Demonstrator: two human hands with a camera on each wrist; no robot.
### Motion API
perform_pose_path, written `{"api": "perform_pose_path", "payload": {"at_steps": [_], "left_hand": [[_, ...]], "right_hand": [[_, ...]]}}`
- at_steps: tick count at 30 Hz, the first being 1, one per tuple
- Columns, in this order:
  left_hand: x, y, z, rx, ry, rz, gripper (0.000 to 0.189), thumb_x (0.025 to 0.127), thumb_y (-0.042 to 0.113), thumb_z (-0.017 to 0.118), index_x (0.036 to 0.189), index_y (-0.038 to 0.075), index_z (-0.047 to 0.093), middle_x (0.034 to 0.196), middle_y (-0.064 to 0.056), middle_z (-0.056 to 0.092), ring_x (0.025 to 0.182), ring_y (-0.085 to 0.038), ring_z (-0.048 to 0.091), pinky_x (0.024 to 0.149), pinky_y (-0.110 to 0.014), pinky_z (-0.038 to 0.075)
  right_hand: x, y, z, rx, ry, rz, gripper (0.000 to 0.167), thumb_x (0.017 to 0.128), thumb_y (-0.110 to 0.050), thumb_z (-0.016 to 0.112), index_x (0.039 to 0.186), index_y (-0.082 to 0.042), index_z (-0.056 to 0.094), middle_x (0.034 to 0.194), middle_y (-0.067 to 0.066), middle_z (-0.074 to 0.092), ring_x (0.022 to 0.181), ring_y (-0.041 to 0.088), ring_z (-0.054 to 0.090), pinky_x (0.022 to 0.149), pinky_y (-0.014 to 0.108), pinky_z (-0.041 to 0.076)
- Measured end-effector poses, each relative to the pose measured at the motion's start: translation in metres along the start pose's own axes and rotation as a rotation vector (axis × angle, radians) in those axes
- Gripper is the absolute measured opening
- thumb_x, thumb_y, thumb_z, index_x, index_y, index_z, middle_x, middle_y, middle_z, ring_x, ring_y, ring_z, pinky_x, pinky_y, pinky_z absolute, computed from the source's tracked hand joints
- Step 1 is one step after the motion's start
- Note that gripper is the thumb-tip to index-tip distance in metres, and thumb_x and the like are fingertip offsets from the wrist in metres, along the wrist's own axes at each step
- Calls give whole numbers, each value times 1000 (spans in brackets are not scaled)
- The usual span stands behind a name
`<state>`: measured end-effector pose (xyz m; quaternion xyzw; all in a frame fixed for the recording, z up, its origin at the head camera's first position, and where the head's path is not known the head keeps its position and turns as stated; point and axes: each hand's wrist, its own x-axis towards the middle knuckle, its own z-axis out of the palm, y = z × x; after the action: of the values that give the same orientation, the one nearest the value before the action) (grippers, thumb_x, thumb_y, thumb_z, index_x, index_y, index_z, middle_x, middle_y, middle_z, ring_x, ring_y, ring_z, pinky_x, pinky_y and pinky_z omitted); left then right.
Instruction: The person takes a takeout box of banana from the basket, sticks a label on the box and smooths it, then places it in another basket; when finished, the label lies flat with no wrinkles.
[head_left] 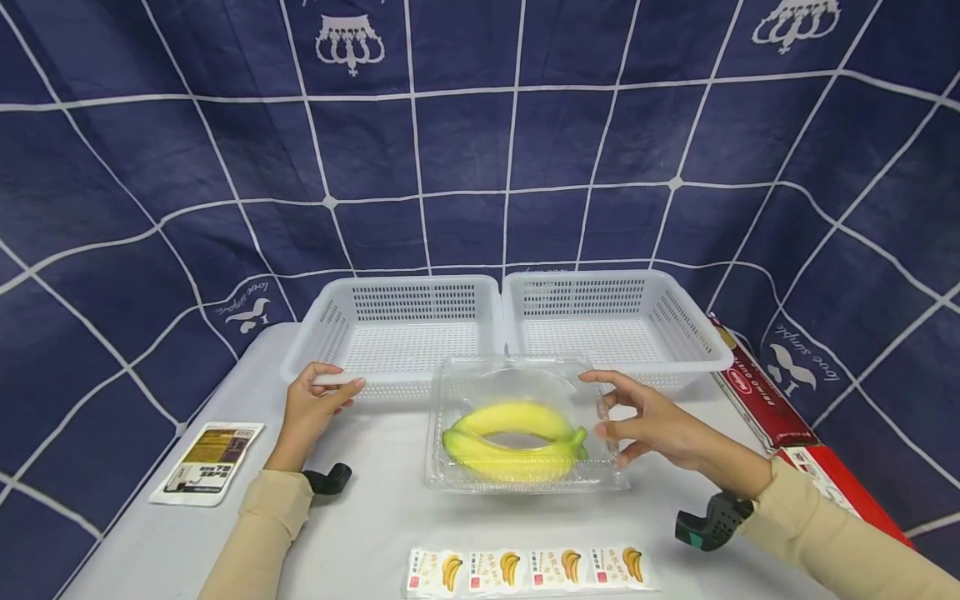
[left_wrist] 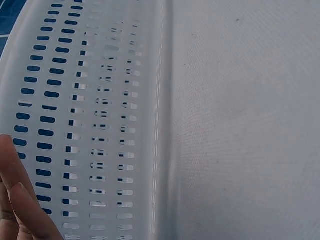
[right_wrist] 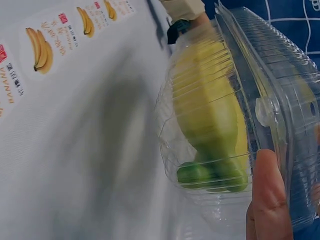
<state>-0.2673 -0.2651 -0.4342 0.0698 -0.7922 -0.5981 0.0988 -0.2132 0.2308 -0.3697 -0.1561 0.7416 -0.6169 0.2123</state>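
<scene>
A clear plastic clamshell box with yellow, green-ended bananas inside is held above the table in front of the baskets. My right hand grips its right side, and in the right wrist view the thumb presses the box near its lid seam. With thumb and fingers, my left hand pinches the front rim of the left white perforated basket. Its fingers show at the lower left of the left wrist view, beside the basket's slotted wall.
A second white basket stands against the left one. A strip of banana stickers lies at the front. Left of my left arm is a flat pouch. Red boxes line the right edge, and a blue checked curtain hangs behind.
</scene>
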Motion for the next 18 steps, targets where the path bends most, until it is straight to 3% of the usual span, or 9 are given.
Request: {"api": "perform_pose_path", "payload": {"at_steps": [6,18], "left_hand": [[0,1,0,-21,3,1,44,96,16,85,125,3,55,73,17,72,66,-2,69,66,-23,53],[1,-1,1,-11,17,1,41,95,15,86,122,5,56,72,16,71,68,-5,71,66,-24,55]], "right_hand": [[-5,13,-2,6,-3,12,70,98,-4,75,159,-10,41,113,13,46,79,13,60,64,37,65],[-11,31,-1,27,-22,29,74,99,-6,74,161,-6,34,116,15,46,81,15,61,62,34,64]]}}
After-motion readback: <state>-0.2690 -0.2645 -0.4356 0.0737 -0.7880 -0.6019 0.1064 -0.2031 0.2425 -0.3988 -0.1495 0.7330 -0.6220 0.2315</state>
